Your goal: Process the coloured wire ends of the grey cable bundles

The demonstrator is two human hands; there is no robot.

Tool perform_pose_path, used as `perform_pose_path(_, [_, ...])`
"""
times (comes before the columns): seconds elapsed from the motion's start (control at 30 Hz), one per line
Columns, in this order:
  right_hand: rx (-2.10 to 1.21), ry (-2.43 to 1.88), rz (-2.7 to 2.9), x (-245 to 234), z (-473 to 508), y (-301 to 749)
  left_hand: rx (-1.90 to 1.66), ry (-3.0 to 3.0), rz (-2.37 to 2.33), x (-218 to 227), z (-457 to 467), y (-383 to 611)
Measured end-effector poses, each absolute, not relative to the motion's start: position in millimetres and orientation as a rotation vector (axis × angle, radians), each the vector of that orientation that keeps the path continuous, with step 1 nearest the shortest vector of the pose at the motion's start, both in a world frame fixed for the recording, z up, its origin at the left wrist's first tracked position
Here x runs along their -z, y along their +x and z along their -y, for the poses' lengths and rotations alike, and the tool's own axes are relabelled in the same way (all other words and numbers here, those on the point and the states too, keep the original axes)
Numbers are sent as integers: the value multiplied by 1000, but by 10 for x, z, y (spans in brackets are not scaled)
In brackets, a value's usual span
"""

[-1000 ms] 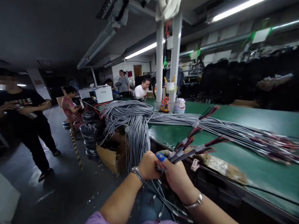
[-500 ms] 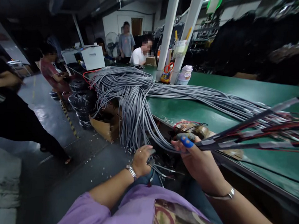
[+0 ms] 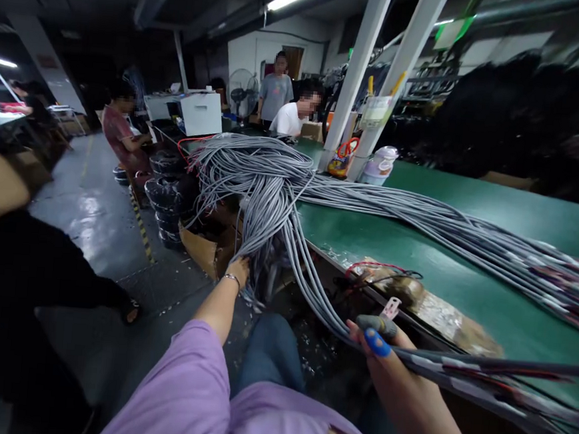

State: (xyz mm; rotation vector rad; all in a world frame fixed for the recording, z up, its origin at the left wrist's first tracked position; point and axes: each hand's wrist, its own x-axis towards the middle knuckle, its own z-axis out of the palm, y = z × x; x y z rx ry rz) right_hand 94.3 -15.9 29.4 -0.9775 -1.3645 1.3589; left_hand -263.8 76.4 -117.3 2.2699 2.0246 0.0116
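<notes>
A big bundle of grey cables (image 3: 277, 176) lies across the green table (image 3: 520, 215) and hangs over its near-left edge. My left hand (image 3: 238, 270) reaches out to the hanging strands and is closed on a few of them. Closer in, my right hand (image 3: 384, 348), with blue finger covers, is shut on a handful of cable ends (image 3: 497, 377) with red and black leads that run off to the right. My purple sleeve fills the bottom of the view.
A cardboard box (image 3: 201, 250) and stacked black cable coils (image 3: 164, 190) stand on the floor below the table's end. White posts (image 3: 353, 75), a pink jug (image 3: 378, 164) and several people stand farther back. A person in black is close at the left.
My left hand has let go near my lap and stretched forward to the hanging grey cables. My right hand has dropped lower and to the right with its cable ends.
</notes>
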Motion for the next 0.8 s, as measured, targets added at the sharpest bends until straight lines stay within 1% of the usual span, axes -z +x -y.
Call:
perform_pose_path(0.17, [-1338, -987, 1527, -55, 51, 964, 1, 2044, -2136, 1004, -734, -2740])
perform_pose_path(0.27, [-1360, -982, 1538, 68, -8, 972, -65, 1970, -2043, 971, -535, -2468])
perform_pose_path(0.37, [-1387, -989, 1583, 135, -39, 974, -223, 1971, -1880, 952, -172, -2056])
perform_pose_path(0.5, [-1430, -978, 1637, 119, -70, 957, -512, 1962, -1734, 843, 311, -1535])
perform_pose_path(0.6, [-1500, -943, 1631, 50, -120, 912, -1188, 1665, -1520, 637, 479, -1306])
perform_pose_path(0.67, [-1561, -905, 1631, 13, -170, 865, -1468, 1505, -1432, 443, 487, -1228])
perform_pose_path(0.73, [-1637, -857, 1613, 6, -231, 811, -1587, 1508, -1355, 230, 440, -1170])
perform_pose_path(0.8, [-1713, -794, 1548, 29, -294, 759, -1518, 1678, -1287, 32, 368, -1102])
